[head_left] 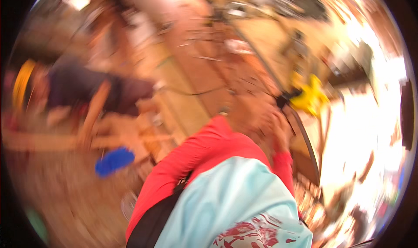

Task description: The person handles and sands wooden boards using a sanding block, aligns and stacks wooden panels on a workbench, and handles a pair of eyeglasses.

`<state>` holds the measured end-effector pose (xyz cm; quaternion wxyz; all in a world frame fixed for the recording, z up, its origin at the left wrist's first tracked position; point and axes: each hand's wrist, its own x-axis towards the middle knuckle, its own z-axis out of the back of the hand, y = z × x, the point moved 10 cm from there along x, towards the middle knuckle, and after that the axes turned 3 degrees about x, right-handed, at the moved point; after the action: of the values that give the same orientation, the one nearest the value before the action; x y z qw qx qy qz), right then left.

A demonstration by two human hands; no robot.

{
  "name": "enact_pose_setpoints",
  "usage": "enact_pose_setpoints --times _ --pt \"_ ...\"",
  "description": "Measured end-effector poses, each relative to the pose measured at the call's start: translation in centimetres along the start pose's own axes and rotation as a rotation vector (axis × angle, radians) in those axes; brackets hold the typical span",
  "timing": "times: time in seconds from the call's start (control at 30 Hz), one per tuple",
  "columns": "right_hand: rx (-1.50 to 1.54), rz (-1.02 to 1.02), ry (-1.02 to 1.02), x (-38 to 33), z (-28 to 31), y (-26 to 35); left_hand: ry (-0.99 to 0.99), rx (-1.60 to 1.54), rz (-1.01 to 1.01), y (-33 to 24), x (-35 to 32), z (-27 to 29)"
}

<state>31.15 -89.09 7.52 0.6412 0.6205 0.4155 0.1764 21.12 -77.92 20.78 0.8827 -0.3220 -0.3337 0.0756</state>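
Note:
My right hand [281,130] reaches out of a red sleeve [284,167] beside the dark edge of a reddish-brown work surface [204,58]. Motion smears its fingers, so I cannot tell whether they hold anything. Just beyond the fingertips is a black piece [284,100], next to a bright yellow thing [311,96] whose kind is too blurred to name. My left arm, in a red sleeve [183,154], bends across in front of my light blue shirt. The left hand is hidden past the end of that sleeve.
Thin scraps and a dark cord [191,93] lie on the work surface. To the left, a person in dark clothing [82,86] is close to wooden bars [96,110]. A blue object [114,161] lies below them. Blurred tools and metal parts [274,6] are at the far right.

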Motion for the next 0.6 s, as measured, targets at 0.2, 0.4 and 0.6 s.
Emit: enact_pose_setpoints --times 0.2,0.4,0.6 --pt "-0.391 0.350 -0.418 7.0 8.2 -3.4 0.245 0.005 0.207 11.2 3.3 -4.4" --pt "-0.470 0.437 -0.565 7.1 11.0 -4.1 0.451 -0.004 0.332 17.6 4.2 -11.9" --pt "-0.335 0.363 -0.506 2.1 11.3 -6.7 0.405 -0.126 0.584 25.3 4.9 -27.8"
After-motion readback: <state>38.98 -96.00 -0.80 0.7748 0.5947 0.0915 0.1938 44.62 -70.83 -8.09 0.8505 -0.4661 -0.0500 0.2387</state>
